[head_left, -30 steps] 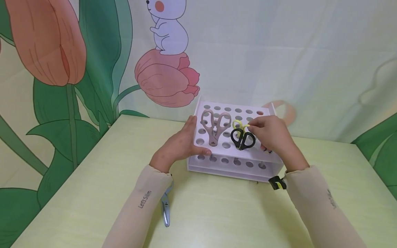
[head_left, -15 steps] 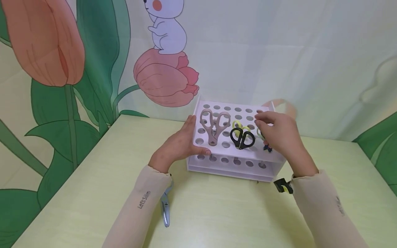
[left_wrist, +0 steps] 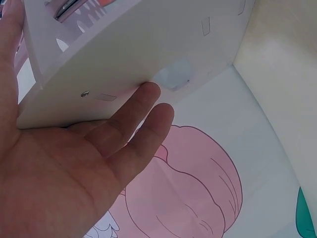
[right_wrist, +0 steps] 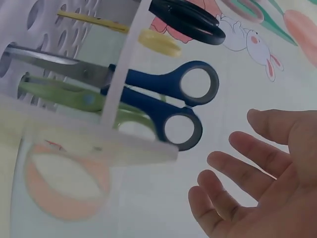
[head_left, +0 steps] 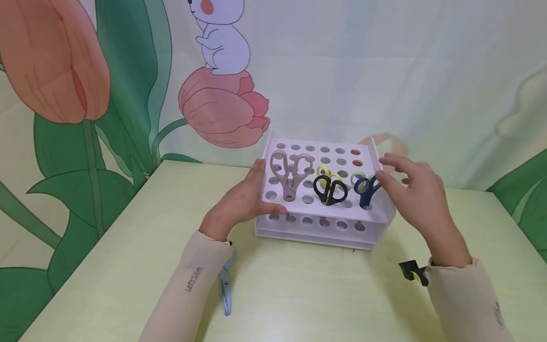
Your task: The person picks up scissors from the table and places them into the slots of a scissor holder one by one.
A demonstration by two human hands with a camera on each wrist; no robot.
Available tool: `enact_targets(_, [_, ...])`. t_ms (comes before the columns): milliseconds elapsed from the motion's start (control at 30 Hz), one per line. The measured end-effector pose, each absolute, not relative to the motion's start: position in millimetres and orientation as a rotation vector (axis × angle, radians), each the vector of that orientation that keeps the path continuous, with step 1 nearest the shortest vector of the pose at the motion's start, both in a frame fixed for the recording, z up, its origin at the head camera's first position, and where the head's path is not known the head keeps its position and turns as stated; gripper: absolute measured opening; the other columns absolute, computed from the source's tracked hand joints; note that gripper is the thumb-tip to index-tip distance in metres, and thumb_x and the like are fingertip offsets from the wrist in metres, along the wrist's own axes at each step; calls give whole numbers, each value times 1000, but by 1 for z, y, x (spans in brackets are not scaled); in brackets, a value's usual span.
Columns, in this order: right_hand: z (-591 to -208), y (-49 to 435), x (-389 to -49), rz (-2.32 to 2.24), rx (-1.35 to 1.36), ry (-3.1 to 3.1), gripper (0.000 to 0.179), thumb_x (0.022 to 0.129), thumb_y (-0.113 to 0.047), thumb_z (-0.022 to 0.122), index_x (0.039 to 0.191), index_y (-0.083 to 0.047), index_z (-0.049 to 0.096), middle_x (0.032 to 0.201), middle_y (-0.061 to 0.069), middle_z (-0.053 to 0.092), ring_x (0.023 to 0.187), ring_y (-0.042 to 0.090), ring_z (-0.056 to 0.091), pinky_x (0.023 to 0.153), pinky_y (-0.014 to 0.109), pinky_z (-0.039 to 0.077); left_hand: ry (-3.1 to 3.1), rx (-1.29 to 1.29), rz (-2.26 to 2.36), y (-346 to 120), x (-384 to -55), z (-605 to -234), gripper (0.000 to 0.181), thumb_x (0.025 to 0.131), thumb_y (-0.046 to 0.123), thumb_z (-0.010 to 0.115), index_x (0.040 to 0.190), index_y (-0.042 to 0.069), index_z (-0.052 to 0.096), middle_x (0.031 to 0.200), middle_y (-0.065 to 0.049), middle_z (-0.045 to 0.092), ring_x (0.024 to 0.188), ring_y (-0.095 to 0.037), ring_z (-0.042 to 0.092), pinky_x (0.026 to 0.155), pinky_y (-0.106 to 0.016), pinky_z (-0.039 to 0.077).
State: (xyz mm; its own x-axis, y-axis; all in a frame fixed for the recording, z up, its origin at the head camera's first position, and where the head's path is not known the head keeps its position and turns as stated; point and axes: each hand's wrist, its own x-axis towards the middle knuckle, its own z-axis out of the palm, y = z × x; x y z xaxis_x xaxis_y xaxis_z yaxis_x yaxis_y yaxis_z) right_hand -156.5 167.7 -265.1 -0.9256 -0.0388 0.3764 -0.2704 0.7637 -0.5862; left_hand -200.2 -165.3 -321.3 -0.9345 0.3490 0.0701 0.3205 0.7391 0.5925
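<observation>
A white rack [head_left: 325, 212] with rows of round holes stands on the table, several scissors upright in it. My left hand [head_left: 237, 205] rests against its left side, fingers straight, thumb on the front top edge. In the left wrist view, the fingers [left_wrist: 133, 119] lie along the side panel. My right hand [head_left: 420, 199] is just right of the rack, fingers loosely spread. The right wrist view shows it apart from the blue scissors [right_wrist: 171, 82]. Black scissors [head_left: 329, 191], yellow scissors [head_left: 323, 171], green scissors [right_wrist: 64, 94] and mauve scissors [head_left: 289, 183] also stand in the holes.
Light blue scissors [head_left: 225, 287] lie on the table [head_left: 307, 289] beside my left sleeve, their handles partly hidden. Behind the rack hangs a printed cloth [head_left: 333, 71] with tulips and a rabbit.
My right hand has let go of the yellow scissors' handle and drawn back to the right, uncovering the blue scissors. My left hand stays at the rack's side.
</observation>
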Motion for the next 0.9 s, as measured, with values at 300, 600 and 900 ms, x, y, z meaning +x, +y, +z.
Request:
enact_targets(300, [-277,186,-156,955,287,-2793,91,95,-44,71,163,-14,19,162,23,23,138,53,31,101,72,32,2884,537,948,-165,-199,-321,131,76,47,87,161,3,-2,168,-14,-1,152,-24,10,118,-38,22])
enact_targets(600, [-303,189,-163,1013,446,-2945,138,80,-47,85,155,-9,-24,163,13,-25,149,40,-15,114,66,6,2875,508,971,-165,-199,-322,132,75,46,89,162,5,-2,168,-11,-2,152,-24,11,118,-40,23])
enact_targets(900, [-315,186,-169,977,504,-2935,142,74,-43,90,159,-7,-17,165,22,-15,150,45,-1,112,68,15,2881,505,971,-165,-198,-322,132,75,47,89,161,4,-2,168,-13,-2,152,-25,13,118,-40,23])
